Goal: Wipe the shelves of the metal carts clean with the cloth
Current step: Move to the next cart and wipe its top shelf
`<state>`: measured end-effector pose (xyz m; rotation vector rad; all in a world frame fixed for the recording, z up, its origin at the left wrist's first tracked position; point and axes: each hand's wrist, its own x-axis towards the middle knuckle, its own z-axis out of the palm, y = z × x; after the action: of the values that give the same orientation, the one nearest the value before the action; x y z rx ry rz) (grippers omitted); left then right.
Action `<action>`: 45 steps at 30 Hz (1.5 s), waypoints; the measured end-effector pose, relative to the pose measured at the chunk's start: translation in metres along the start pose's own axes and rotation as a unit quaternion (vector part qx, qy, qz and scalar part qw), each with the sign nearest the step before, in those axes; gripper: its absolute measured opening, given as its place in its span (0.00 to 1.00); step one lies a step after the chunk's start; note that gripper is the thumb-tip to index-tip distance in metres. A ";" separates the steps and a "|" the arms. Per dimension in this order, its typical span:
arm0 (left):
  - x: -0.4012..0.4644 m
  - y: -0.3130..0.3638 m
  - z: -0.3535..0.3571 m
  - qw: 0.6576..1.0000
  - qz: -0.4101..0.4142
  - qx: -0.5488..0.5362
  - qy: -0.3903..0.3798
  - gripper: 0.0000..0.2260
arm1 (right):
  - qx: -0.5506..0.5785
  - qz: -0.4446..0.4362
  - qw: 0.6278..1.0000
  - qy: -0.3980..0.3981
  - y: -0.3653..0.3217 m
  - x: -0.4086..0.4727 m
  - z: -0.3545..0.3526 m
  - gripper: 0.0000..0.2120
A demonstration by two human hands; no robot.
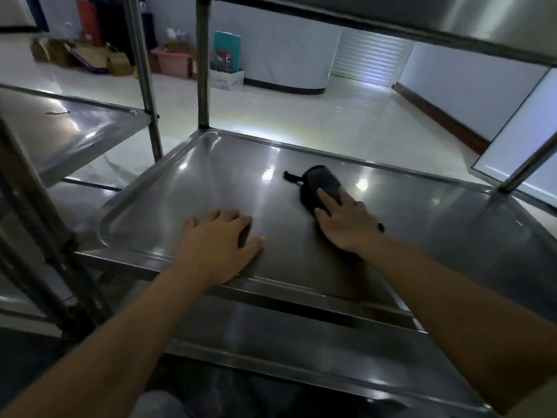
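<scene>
Two hands on the middle shelf [168,188], frame centre: right hand [343,220] presses flat fingers on the dark cloth [321,184]; left hand [221,241] rests open. Risk: the bunched cloth may skip the upper-left corner.

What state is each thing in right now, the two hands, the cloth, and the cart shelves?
Left hand: flat on the shelf, fingers spread, holding nothing.
Right hand: pressing down on the cloth, fingers straight.
Black cloth: bunched on the shelf under the right hand, partly covered.
Middle shelf: shiny, bare apart from cloth and hands.
Neighbouring cart's shelf: untouched, a small speck of debris on it.
</scene>
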<state>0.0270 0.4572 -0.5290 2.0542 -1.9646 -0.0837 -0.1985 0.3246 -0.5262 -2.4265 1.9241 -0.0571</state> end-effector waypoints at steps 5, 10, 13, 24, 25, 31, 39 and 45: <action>0.016 0.036 -0.003 0.999 0.007 -0.019 -0.032 0.26 | 0.037 -0.131 0.991 -0.003 0.038 -0.015 -0.003 0.22; 0.033 0.108 0.013 0.995 0.086 -0.042 -0.035 0.22 | 0.047 0.017 0.998 0.032 0.157 -0.025 -0.003 0.23; 0.042 0.139 0.029 0.991 0.107 -0.062 -0.052 0.23 | 0.046 0.142 0.988 0.042 0.230 -0.044 -0.004 0.24; 0.052 0.152 0.060 0.995 0.098 -0.010 -0.012 0.25 | 0.035 0.115 0.993 0.012 0.147 0.002 -0.009 0.25; 0.052 0.151 0.060 0.995 0.099 -0.002 -0.009 0.26 | 0.031 0.072 0.997 0.011 0.127 0.011 -0.010 0.25; 0.056 0.147 0.061 0.995 0.095 0.013 -0.012 0.29 | 0.042 -0.046 0.998 -0.001 0.090 0.045 -0.013 0.26; 0.053 0.156 0.061 0.996 0.090 0.015 -0.009 0.27 | 0.024 0.220 0.974 0.053 0.283 0.001 -0.013 0.28; 0.054 0.169 0.059 0.995 0.080 0.046 -0.047 0.29 | 0.004 0.298 0.952 0.063 0.334 -0.075 -0.020 0.28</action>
<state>-0.1472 0.3903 -0.5342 1.9716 -2.2224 -0.0581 -0.5412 0.3216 -0.5252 -1.7685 2.6117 -0.1990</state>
